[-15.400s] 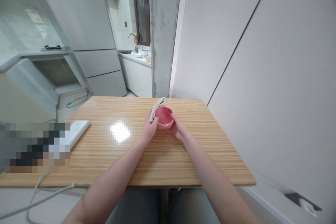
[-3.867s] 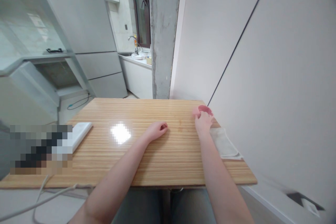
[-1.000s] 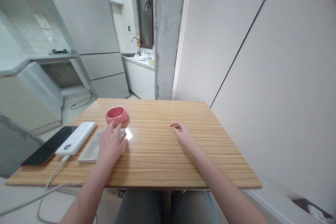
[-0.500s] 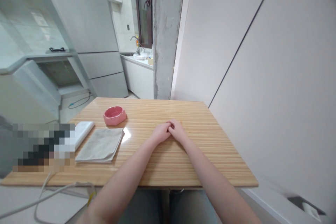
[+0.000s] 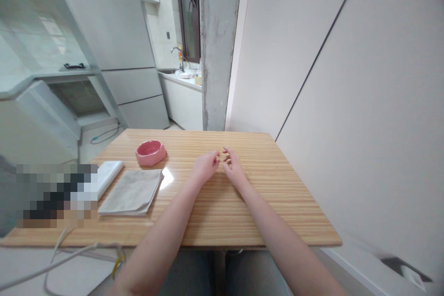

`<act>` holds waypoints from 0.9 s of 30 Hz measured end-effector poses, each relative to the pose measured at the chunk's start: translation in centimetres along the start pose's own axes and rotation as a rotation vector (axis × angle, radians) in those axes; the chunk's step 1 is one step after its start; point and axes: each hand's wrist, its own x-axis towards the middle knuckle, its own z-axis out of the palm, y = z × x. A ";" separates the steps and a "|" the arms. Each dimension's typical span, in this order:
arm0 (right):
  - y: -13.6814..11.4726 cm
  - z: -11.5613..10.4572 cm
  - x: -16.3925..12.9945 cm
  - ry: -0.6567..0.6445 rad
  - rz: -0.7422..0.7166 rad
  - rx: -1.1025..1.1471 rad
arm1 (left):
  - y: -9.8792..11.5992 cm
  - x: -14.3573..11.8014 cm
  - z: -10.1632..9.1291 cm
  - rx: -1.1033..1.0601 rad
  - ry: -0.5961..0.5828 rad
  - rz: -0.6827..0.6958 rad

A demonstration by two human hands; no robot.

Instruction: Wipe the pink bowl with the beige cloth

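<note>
Looks like somebody's home kitchen to me, or a table right beside one. You've got a tall grey fridge point(image 5: 104, 23), a sink point(image 5: 168, 71) with a curved tap point(image 5: 181, 65) by a dark-framed window point(image 5: 189, 14), plus what seems to be a black hob grate point(image 5: 74, 66).

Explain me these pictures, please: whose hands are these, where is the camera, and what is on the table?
There is no machine here. The left hand and right hand belong to one person, whose head-worn camera looks forward and down. On the wooden table, toward the person's left, are a pink bowl and, nearer the person, a folded grey cloth. Left of the cloth lies a white device, partly masked by pixels. The hands are slightly apart around the table's middle; nothing can be seen held in them.
</note>
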 end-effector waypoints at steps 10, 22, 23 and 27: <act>-0.4 0.2 0.2 0.123 0.099 0.075 | -9.9 -2.2 -9.8 0.426 0.269 -0.661; 1.1 0.4 1.1 0.137 0.343 0.286 | -7.0 -1.6 -7.2 0.459 0.067 -0.262; 1.2 0.4 1.1 0.119 0.367 0.338 | -5.4 -1.5 -6.4 0.432 0.062 -0.172; 1.5 0.1 1.3 0.136 0.362 0.502 | 0.8 -1.7 -2.7 0.252 -0.017 0.097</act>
